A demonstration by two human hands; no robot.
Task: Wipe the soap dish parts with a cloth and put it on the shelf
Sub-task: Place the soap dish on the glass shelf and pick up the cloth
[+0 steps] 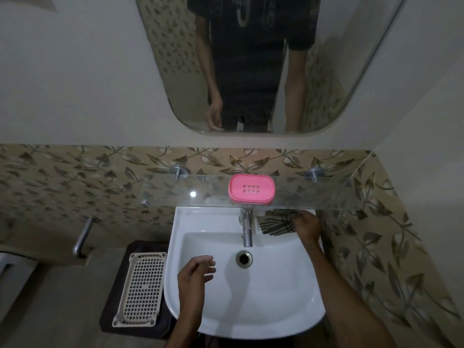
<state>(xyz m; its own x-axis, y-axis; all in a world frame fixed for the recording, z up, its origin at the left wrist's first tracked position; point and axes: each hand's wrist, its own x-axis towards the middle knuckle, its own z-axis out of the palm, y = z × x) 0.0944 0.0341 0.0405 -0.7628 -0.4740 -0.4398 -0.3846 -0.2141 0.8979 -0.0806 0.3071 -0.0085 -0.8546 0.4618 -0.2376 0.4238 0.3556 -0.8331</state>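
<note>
A white basin (pixel 283 292) fills the centre, its round drain (pixel 244 258) in the middle and a chrome tap (pixel 246 228) at 12 o'clock from the drain. At 9 o'clock from the basin, a cream perforated tray (pixel 140 287) lies on a dark mat (pixel 114 300). Further toward 10 o'clock a chrome handle (pixel 82 238) juts from the leaf-patterned tiles (pixel 75 177). A rounded mirror (pixel 253 64) hangs at 12 o'clock.

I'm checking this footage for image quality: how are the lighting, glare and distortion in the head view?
Head view: dim overall; a bright glare spot on the glass shelf left of the pink soap dish; wide-angle bending curves the mirror edges and walls; the left hand casts a soft shadow into the sink.
</note>
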